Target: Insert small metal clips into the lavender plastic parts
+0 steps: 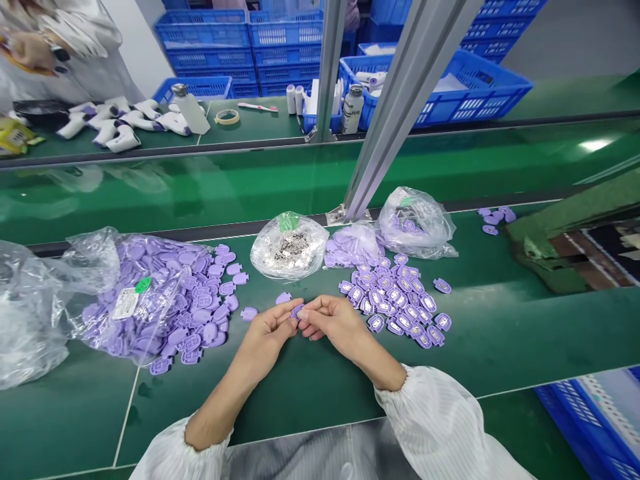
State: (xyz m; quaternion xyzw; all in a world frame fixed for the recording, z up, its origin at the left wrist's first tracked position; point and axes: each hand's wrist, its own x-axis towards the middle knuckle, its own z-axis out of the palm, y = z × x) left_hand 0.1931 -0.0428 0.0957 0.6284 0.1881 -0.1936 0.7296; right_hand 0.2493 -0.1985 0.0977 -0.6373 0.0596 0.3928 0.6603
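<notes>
Between my two hands, over the green tabletop, is a small purple plastic part [297,311], mostly covered by fingers. My left hand [270,331] pinches its left side, and my right hand [334,323] grips it from the right with thumb and forefinger. Just behind my left fingertips lies a loose purple piece [283,298]. To the left spreads a heap of purple plastic pieces [200,313], partly inside a clear bag. Right of my right hand sits a pile of purple pieces with pale, silvery centres [400,300]. A clear bag of small shiny metal bits [293,250] stands behind my hands.
A clear bag with purple pieces [415,227] rests at the back right, beside a metal post [380,147]. Farther right is a green machine frame [560,220]. Beyond the green conveyor [225,193] are white device shells [115,123], blue crates [470,87] and another person's hand [33,50].
</notes>
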